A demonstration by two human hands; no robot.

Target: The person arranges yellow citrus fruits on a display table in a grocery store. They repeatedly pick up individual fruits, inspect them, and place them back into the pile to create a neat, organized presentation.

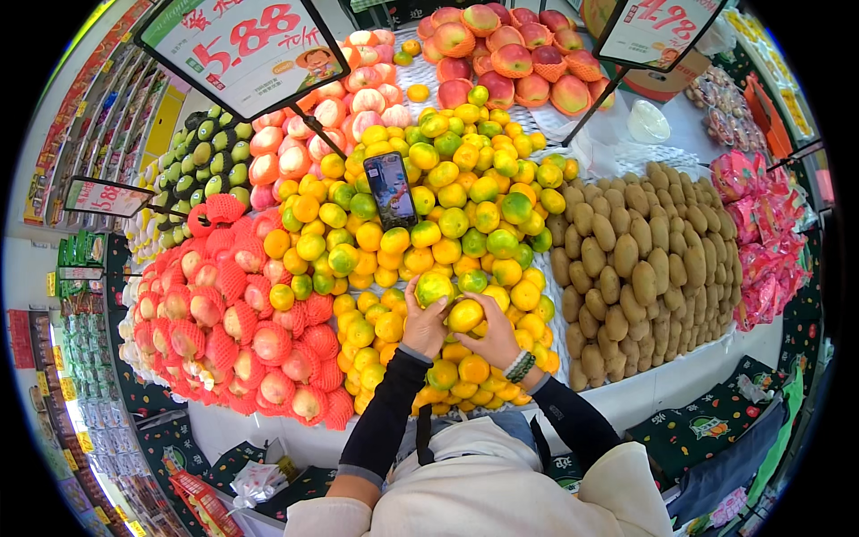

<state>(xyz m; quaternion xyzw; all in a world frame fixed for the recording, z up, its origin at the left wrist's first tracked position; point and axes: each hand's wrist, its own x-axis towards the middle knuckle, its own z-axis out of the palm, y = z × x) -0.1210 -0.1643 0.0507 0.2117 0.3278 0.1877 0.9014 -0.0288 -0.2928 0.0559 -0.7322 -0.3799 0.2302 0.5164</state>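
My left hand [425, 327] holds a yellow-green mandarin [434, 288] between thumb and fingers. Close beside it, my right hand [498, 339] grips a yellower mandarin [466, 315], with a beaded bracelet [520, 367] on that wrist. Both hands are over a large heap of mandarins [443, 174], in mixed orange, yellow and green. A smartphone [390, 190] with its screen lit lies on the heap, beyond my left hand.
Pomegranates in red foam nets [238, 322] are piled at left, kiwifruit [627, 255] at right. Apples or similar red fruit in nets [513, 60] stand at the back. Price signs on poles [245, 54] rise over the fruit. Pink packages [765, 228] line the far right.
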